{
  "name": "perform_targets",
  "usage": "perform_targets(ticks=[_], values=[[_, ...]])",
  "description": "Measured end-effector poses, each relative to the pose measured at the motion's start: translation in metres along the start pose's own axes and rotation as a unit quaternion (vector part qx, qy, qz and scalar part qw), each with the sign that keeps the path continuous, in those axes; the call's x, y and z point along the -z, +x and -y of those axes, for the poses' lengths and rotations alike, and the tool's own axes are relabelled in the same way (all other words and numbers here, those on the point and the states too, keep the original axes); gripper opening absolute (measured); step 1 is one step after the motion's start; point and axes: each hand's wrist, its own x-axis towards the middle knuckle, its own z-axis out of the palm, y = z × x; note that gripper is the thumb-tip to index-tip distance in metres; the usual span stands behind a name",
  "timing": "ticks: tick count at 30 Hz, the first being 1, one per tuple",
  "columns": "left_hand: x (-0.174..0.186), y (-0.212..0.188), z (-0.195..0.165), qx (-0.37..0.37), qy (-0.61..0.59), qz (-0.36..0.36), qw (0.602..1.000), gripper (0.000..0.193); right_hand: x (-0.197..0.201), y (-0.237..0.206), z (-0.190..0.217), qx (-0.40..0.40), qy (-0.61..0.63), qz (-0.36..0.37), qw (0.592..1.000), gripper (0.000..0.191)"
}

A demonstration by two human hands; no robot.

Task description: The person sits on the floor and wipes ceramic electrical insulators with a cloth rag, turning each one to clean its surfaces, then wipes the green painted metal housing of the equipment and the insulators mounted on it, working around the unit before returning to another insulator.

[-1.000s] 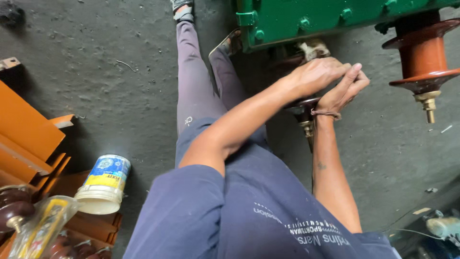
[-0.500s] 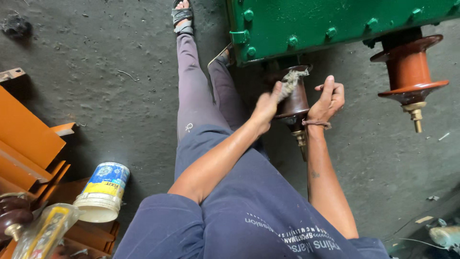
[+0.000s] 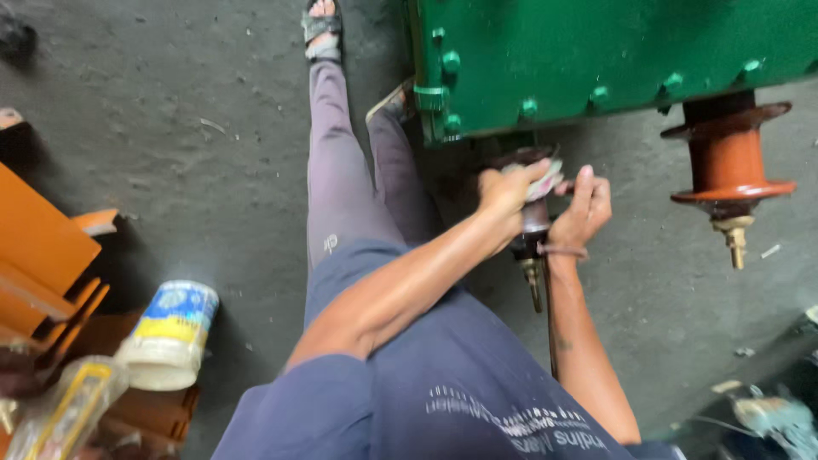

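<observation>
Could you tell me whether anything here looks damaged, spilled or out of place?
Nothing stands out. The left hand presses a rag on the dark bushing under the green tank; the right hand steadies it. The white tub lies tilted, unspilled.

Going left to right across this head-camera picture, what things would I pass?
Orange metal parts → white tub with a blue and yellow label → left hand holding a rag on the dark insulator → right hand → red-brown insulator.
</observation>
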Motion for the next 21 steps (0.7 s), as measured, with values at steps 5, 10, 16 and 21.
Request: perform_targets(ticks=[5, 10, 16, 21], values=[[0.012, -0.005, -0.011, -0.026, 0.019, 0.071, 0.997, 0.053, -0.004, 0.000, 0.014, -0.007, -0.013, -0.022, 1.000, 0.031], [0.059, -0.005, -0.020, 0.143, -0.065, 0.327, 0.932, 0.056, -0.012, -0.005, 0.032, 0.005, -0.022, -0.013, 1.000, 0.035], [0.068, -0.011, -0.001, 0.060, 0.355, 0.237, 0.902, 0.058, -0.006, -0.002, 0.017, -0.008, 0.000, -0.007, 1.000, 0.034], [0.110, 0.016, -0.011, -0.025, 0.407, 0.353, 0.842, 0.037, 0.001, -0.005, 0.003, 0.025, 0.017, 0.003, 1.000, 0.034]])
